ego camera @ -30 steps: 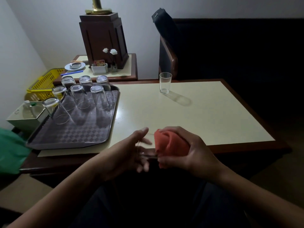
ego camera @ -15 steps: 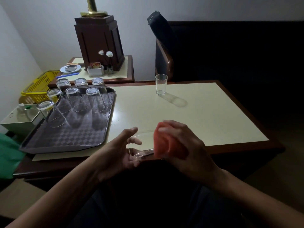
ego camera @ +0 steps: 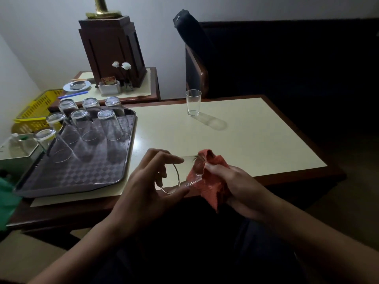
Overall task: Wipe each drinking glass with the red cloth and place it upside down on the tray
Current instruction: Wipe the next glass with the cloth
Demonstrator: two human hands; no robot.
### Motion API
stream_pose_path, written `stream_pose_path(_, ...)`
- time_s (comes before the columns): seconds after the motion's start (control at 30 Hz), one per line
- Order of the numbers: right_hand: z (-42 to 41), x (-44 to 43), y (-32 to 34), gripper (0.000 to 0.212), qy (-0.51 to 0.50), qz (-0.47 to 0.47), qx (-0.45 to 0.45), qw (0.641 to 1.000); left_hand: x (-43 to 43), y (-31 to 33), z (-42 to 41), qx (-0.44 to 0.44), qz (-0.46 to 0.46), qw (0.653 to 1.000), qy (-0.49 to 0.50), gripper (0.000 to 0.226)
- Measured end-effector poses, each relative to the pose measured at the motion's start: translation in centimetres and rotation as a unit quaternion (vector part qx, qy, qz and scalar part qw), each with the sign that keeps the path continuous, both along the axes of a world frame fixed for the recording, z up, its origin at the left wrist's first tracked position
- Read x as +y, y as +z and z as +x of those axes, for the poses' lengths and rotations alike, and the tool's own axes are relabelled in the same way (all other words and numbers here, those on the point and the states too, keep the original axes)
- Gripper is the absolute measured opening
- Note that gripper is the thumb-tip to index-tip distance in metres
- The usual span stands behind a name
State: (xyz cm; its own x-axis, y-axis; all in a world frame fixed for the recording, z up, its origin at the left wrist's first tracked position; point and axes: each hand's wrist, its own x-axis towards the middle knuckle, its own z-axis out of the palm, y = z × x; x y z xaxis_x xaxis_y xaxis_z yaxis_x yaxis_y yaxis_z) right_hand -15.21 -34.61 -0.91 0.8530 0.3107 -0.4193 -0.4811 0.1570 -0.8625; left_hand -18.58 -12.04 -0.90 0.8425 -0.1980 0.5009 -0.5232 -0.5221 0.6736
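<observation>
While our L grip [ego camera: 143,185] pinches the drinking glass [ego camera: 183,171] sideways over the tabletop [ego camera: 246,140] edge, our R grip [ego camera: 240,185] clutches the red cloth [ego camera: 213,187] against its base; the tray [ego camera: 82,177] w/ seven inverted glasses [ego camera: 108,126] sits to the left.

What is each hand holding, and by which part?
The left hand holds a drinking glass lying sideways, its fingers and thumb pinching the open rim. The right hand grips the red cloth, bunched around the glass's base end.
</observation>
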Motion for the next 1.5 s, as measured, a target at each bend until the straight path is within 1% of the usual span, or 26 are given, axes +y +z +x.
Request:
stream_pose_path(0.1, 0.3, -0.1, -0.2, 0.040, 0.016, -0.012, 0.025, 0.999, -0.2, 0.6, -0.2, -0.009, 0.021, 1.000, -0.014, 0.053)
stream_pose_path(0.2, 0.3, -0.4, -0.6, 0.026, -0.037, -0.021, -0.046, 0.998, -0.3, 0.6, -0.2, 0.031, -0.017, 0.999, -0.009, 0.053)
stream_pose_path(0.23, 0.3, -0.4, -0.6, 0.025, -0.042, -0.008, -0.049, 0.998, -0.3, 0.7, -0.2, 0.038, -0.025, 0.999, -0.006, 0.054)
stream_pose_path(0.3, 0.4, -0.3, -0.4, 0.035, -0.011, 0.024, -0.002, 1.000, -0.4, 0.9, -0.2, 0.031, -0.016, 0.999, -0.010, 0.054)
stream_pose_path(0.4, 0.2, -0.1, -0.1, 0.053, 0.051, 0.014, 0.063, 0.997, -0.4, 0.7, -0.4, 0.012, 0.001, 1.000, -0.017, 0.049)
stream_pose_path(0.43, 0.2, -0.1, -0.2, 0.052, 0.041, 0.011, 0.057, 0.997, -0.4, 0.5, -0.5, 0.017, -0.010, 1.000, -0.011, 0.049)
stream_pose_path(0.53, 0.4, -0.4, -0.4, 0.038, 0.006, 0.024, -0.004, 1.000, -0.2, 0.6, -0.5, 0.058, -0.073, 0.995, 0.031, 0.053)
stream_pose_path(0.6, 0.5, -0.4, -0.2, 0.046, 0.033, 0.069, 0.000, 0.997, -0.6, 1.0, -0.7, 0.081, -0.092, 0.992, 0.028, 0.055)
stream_pose_path(0.67, 0.6, -0.1, -0.1, 0.061, 0.065, 0.093, 0.032, 0.993, -1.3, 1.0, -1.1, 0.075, -0.070, 0.995, -0.001, 0.055)
stream_pose_path(0.73, 0.7, 0.2, 0.0, 0.066, 0.076, 0.074, 0.054, 0.993, -1.7, 0.5, -1.4, 0.070, -0.041, 0.997, -0.004, 0.054)
stream_pose_path(0.8, 0.6, 0.2, 0.1, 0.065, 0.087, 0.011, 0.069, 0.994, -1.5, -0.1, -1.2, 0.056, 0.005, 0.998, 0.002, 0.053)
stream_pose_path(0.87, 0.5, 0.0, -0.1, 0.065, 0.084, -0.063, 0.058, 0.993, -1.1, -0.4, -0.9, 0.047, 0.043, 0.998, 0.007, 0.054)
stream_pose_path(0.93, 0.4, -0.2, -0.2, 0.067, 0.077, -0.105, 0.033, 0.991, -1.0, -0.2, -0.8, 0.086, 0.030, 0.995, 0.028, 0.056)
stream_pose_path(0.97, 0.3, -0.1, -0.2, 0.067, 0.067, -0.117, 0.019, 0.991, -1.0, 0.0, -0.8, 0.132, -0.002, 0.990, 0.043, 0.057)
stream_pose_path(1.0, 0.2, 0.1, -0.1, 0.064, 0.048, -0.118, 0.001, 0.992, -1.0, 0.4, -0.7, 0.193, -0.049, 0.978, 0.057, 0.058)
stream_pose_path(1.03, 0.1, 0.4, -0.1, 0.058, 0.022, -0.105, -0.021, 0.994, -1.0, 0.9, -0.6, 0.263, -0.113, 0.956, 0.068, 0.060)
stream_pose_path(1.1, 0.0, 1.0, -0.2, 0.037, -0.016, -0.080, -0.084, 0.993, -1.1, 1.5, -0.1, 0.399, -0.268, 0.875, 0.055, 0.061)
stream_pose_path(1.13, -0.1, 1.3, -0.1, 0.026, -0.020, -0.079, -0.125, 0.989, -1.2, 1.8, 0.2, 0.447, -0.324, 0.833, 0.039, 0.059)
stream_pose_path(1.17, -0.2, 1.6, -0.2, 0.025, -0.016, -0.078, -0.167, 0.983, -1.5, 2.1, 0.3, 0.485, -0.359, 0.797, 0.022, 0.054)
stream_pose_path(1.23, -0.9, 2.1, -0.1, 0.034, 0.022, -0.073, -0.254, 0.964, -2.0, 2.5, 0.1, 0.531, -0.405, 0.744, -0.012, 0.043)
stream_pose_path(1.3, -2.3, 2.6, -0.3, 0.043, 0.090, -0.130, -0.372, 0.915, -1.9, 2.5, 0.1, 0.544, -0.458, 0.702, -0.038, 0.043)
stream_pose_path(1.37, -3.6, 2.7, -1.6, 0.060, 0.131, -0.232, -0.483, 0.834, -1.4, 1.8, 0.4, 0.539, -0.499, 0.677, -0.038, 0.049)
stream_pose_path(1.4, -3.9, 2.5, -2.6, 0.072, 0.138, -0.279, -0.516, 0.798, -1.0, 1.3, 0.6, 0.534, -0.508, 0.675, -0.038, 0.057)
stream_pose_path(1.43, -4.1, 2.3, -3.3, 0.085, 0.140, -0.314, -0.533, 0.773, -0.8, 0.9, 0.7, 0.530, -0.511, 0.676, -0.037, 0.069)
stream_pose_path(1.47, -4.1, 2.2, -3.7, 0.090, 0.140, -0.324, -0.535, 0.768, -0.6, 0.4, 0.8, 0.525, -0.508, 0.682, -0.034, 0.079)
stream_pose_path(1.5, -3.9, 2.2, -3.6, 0.089, 0.140, -0.309, -0.525, 0.781, -0.6, 0.2, 0.8, 0.519, -0.505, 0.689, -0.032, 0.079)
